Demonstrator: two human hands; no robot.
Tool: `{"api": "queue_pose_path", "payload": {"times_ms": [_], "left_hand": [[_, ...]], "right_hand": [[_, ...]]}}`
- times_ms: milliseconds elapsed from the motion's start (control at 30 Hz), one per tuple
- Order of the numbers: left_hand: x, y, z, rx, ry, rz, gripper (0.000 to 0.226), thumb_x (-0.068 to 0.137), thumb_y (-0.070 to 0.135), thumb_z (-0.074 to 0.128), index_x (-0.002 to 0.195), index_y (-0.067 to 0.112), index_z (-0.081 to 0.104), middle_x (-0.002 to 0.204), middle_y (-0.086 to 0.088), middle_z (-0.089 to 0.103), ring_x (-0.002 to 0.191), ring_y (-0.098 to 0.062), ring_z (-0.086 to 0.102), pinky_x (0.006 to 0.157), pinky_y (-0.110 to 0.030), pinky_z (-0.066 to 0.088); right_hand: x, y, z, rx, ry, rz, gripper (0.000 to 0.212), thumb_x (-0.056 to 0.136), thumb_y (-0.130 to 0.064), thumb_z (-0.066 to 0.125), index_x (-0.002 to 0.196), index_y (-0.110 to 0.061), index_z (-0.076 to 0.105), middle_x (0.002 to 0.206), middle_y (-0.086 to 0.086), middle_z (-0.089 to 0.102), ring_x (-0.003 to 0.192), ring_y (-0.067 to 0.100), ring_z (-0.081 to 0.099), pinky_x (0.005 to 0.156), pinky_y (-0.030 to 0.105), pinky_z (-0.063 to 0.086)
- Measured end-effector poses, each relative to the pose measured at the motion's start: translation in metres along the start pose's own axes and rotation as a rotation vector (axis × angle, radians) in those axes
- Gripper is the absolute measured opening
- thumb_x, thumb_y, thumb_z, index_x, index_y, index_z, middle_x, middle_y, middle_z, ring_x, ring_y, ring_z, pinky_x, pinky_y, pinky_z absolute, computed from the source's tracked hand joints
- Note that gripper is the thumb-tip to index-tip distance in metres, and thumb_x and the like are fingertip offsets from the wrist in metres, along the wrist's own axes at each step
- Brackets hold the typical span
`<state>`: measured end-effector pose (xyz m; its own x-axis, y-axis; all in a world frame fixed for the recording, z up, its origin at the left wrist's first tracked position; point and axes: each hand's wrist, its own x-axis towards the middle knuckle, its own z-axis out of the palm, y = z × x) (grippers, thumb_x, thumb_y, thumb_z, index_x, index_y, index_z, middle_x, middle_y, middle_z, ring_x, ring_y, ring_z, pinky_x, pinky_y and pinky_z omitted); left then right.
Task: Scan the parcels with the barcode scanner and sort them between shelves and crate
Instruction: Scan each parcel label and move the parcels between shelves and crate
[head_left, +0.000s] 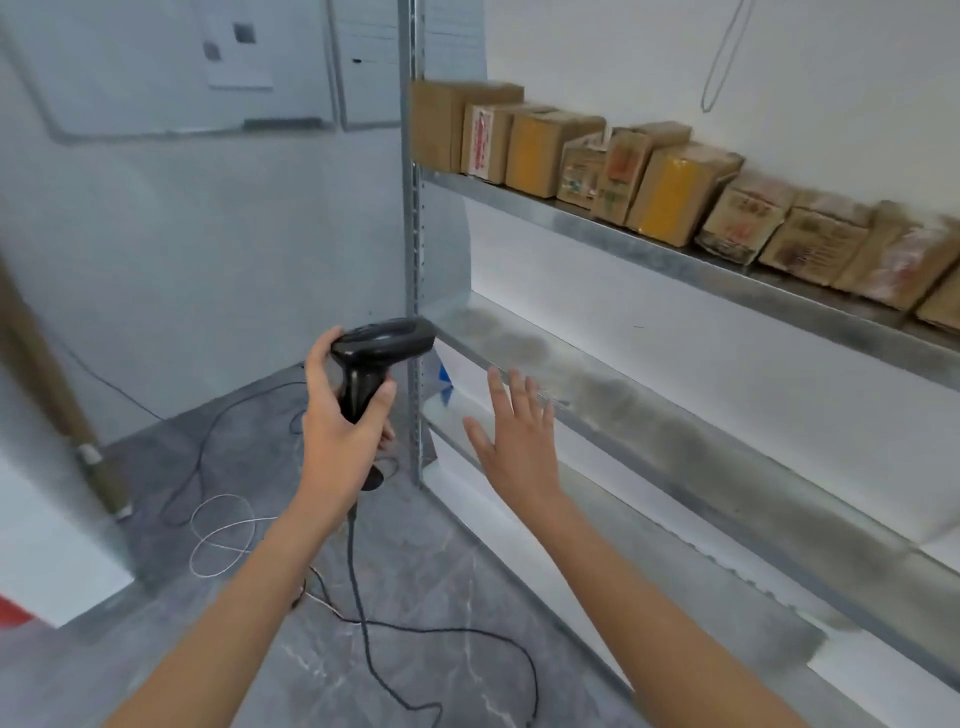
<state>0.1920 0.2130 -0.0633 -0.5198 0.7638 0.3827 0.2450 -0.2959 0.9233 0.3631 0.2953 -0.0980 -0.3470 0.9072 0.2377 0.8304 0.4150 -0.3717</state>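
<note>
Left hand (340, 415) grips one scanner (382, 353); right hand (514, 436) spread wide, empty. Above the hands, about eleven blurred parcels (670, 195), row cut off at right edge.

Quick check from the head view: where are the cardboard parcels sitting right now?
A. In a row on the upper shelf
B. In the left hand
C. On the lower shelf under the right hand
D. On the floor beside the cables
A: the cardboard parcels stand in a row on the upper shelf, while the left hand holds only the barcode scanner.
</note>
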Motion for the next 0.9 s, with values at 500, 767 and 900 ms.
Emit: {"api": "queue_pose_path", "payload": {"times_ms": [500, 767, 900], "left_hand": [[0.312, -0.028, 0.044, -0.071, -0.029, 0.204, 0.064, 0.098, 0.008, 0.062, 0.144, 0.039, 0.030, 0.091, -0.014, 0.067, 0.056, -0.021, 0.060, 0.056, -0.032, 0.055], [0.437, -0.048, 0.070, -0.210, -0.033, 0.202, 0.062, 0.098, 0.008, 0.061, 0.143, 0.037, 0.030, 0.083, -0.010, 0.068, 0.056, -0.022, 0.059, 0.058, -0.036, 0.054], [0.507, -0.051, 0.083, -0.310, -0.043, 0.224, 0.063, 0.099, 0.008, 0.061, 0.145, 0.035, 0.028, 0.089, -0.010, 0.069, 0.054, -0.024, 0.058, 0.059, -0.036, 0.055]], "right_hand": [[0.316, -0.055, 0.009, 0.065, 0.214, -0.050, 0.068, 0.105, -0.050, 0.031, 0.160, -0.028, -0.004, 0.167, 0.001, -0.012, 0.153, 0.022, -0.017, 0.124, 0.043, -0.010], [0.430, -0.072, -0.012, 0.067, 0.419, -0.055, 0.070, 0.104, -0.045, 0.039, 0.160, -0.025, 0.001, 0.168, 0.003, -0.010, 0.153, 0.022, -0.017, 0.121, 0.037, -0.014], [0.481, -0.084, -0.016, 0.010, 0.531, -0.015, 0.072, 0.104, -0.045, 0.041, 0.160, -0.025, 0.000, 0.167, 0.004, -0.010, 0.153, 0.023, -0.016, 0.124, 0.042, -0.009]]}}
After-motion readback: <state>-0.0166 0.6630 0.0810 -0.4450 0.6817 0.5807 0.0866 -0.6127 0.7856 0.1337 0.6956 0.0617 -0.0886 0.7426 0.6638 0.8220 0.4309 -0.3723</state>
